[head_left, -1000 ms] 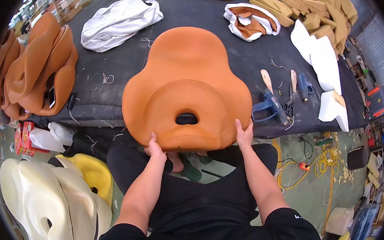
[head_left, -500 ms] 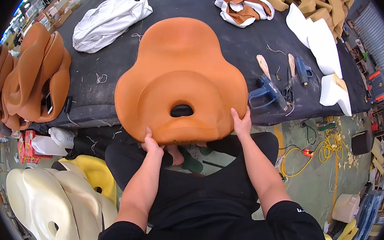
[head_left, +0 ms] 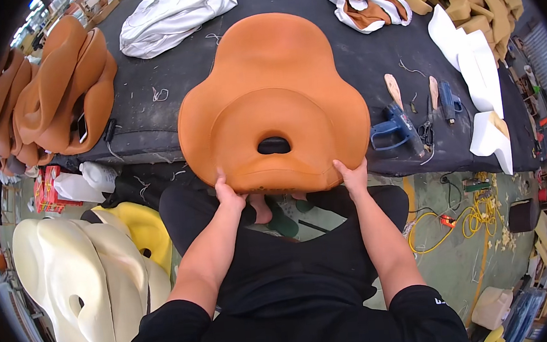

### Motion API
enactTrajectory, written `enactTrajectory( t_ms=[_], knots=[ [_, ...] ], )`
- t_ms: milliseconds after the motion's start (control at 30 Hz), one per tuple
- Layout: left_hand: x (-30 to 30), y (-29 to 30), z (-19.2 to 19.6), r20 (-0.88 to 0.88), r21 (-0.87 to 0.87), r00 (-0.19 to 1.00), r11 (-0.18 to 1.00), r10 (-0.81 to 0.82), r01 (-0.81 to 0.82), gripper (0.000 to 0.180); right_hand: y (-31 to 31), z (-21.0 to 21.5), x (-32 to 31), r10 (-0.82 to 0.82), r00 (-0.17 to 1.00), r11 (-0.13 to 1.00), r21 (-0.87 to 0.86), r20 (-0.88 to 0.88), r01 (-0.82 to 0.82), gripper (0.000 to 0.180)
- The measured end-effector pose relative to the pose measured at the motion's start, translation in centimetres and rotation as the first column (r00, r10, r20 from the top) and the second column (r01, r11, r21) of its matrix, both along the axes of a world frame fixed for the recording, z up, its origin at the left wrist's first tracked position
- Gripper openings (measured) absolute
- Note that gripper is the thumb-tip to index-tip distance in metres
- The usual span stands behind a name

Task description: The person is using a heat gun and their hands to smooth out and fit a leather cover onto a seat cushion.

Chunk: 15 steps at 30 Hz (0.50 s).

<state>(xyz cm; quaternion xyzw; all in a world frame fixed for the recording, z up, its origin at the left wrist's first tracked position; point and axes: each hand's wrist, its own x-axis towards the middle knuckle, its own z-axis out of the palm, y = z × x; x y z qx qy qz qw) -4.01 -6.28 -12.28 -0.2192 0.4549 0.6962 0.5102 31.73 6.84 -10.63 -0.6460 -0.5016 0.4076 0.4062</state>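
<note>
An orange-brown covered seat cushion (head_left: 272,68) with an oval hole near its front rests on the black-covered table (head_left: 154,126), its front edge overhanging toward my lap. My left hand (head_left: 229,190) grips that front edge at the left, thumb on top and fingers hidden beneath. At the right front corner my right hand (head_left: 353,176) holds the cushion the same way. Just right of the cushion lies a blue heat gun (head_left: 397,129), with scissors (head_left: 426,130) and two wooden-handled tools (head_left: 393,89) beside it.
Stacked brown cushions (head_left: 65,91) hold a phone at the left. A silvery-white cover (head_left: 175,18) and a white-and-brown cover (head_left: 370,6) lie farther back. White foam pieces (head_left: 479,71) line the right. Cream foam shapes (head_left: 83,282) stand at lower left; a yellow cord (head_left: 424,243) coils on the floor.
The whole scene has shifted rightward and slightly up in the view. My right hand has moved inward along the cushion's front corner, its thumb now on top. Both hands still hold the cushion.
</note>
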Motion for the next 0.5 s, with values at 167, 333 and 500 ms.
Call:
enactTrajectory(
  t_ms=[167,333,500],
  knots=[
    [-0.3,-0.1,0.2,-0.051,-0.073,0.998,0.996,-0.048,0.044,0.059,-0.8,0.5,-1.5,-0.041,0.994,0.991,-0.134,-0.1,0.028,0.084],
    [-0.6,-0.4,0.0,0.041,0.032,0.999,0.999,0.008,-0.009,0.066,-0.7,0.9,-1.7,-0.041,0.987,0.992,-0.127,-0.156,0.021,0.086],
    [-0.1,0.0,1.3,0.045,-0.028,0.998,0.999,0.034,-0.032,0.072,-0.5,0.7,-1.5,-0.014,0.985,0.992,-0.128,-0.172,-0.008,0.082]
  ],
)
